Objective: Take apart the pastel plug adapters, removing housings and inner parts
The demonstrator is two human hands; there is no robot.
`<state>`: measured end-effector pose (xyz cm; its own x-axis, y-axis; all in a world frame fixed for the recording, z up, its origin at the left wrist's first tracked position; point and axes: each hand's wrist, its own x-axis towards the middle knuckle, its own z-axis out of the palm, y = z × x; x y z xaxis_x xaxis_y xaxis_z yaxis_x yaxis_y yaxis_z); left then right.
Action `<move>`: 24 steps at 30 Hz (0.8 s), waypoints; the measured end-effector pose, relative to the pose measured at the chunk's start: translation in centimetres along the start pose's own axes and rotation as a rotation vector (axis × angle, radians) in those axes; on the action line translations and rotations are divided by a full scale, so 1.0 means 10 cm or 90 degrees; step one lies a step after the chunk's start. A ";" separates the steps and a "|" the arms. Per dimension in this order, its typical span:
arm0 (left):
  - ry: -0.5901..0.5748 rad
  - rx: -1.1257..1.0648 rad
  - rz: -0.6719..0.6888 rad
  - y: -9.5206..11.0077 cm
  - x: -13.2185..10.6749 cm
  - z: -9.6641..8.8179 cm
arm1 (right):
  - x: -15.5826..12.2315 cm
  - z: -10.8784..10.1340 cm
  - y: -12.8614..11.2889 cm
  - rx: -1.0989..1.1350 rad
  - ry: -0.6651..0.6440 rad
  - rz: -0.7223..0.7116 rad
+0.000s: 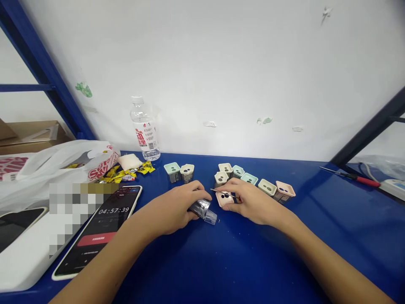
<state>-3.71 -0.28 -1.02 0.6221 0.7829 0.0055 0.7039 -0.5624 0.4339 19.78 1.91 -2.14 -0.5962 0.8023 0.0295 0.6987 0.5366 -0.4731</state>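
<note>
My left hand (pixel 183 207) is closed around a dark see-through piece (pixel 200 207) with a clear narrower end pointing down to the right. My right hand (pixel 251 202) grips a pale pink two-hole pencil sharpener (pixel 221 202), its holed face up. A thin metal tool (pixel 218 191), also in the right fingers, lies across that sharpener; its exact kind is unclear. Close behind this hand stand cream sharpeners (pixel 225 168) and mint sharpeners (pixel 249 178), some partly hidden. A tiny brass-coloured bit (pixel 219 221) lies on the blue table (pixel 221 270) between the hands.
Two more sharpeners (pixel 172 169) stand behind my left hand. A peach sharpener (pixel 285 189) is at the right. Leftward are a water bottle (pixel 145 135), yellow wrappers (pixel 144 168), a plastic bag (pixel 72 156) and a phone (pixel 101 230). A red-handled screwdriver (pixel 363 179) lies far right.
</note>
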 end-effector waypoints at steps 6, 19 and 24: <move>0.052 -0.015 -0.023 -0.06 -0.02 -0.11 | -0.03 -0.04 0.02 -0.011 0.016 0.025; 0.076 -0.069 -0.183 -0.09 0.03 -0.02 | -0.04 0.19 -0.35 -0.033 0.000 -0.024; 0.107 0.007 -0.203 -0.14 0.07 0.03 | -0.07 0.09 -0.27 0.042 0.057 -0.024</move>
<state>-4.21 0.96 -1.87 0.3064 0.9517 0.0204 0.8576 -0.2853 0.4279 17.90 -0.35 -1.68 -0.5816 0.8039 0.1247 0.6476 0.5503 -0.5271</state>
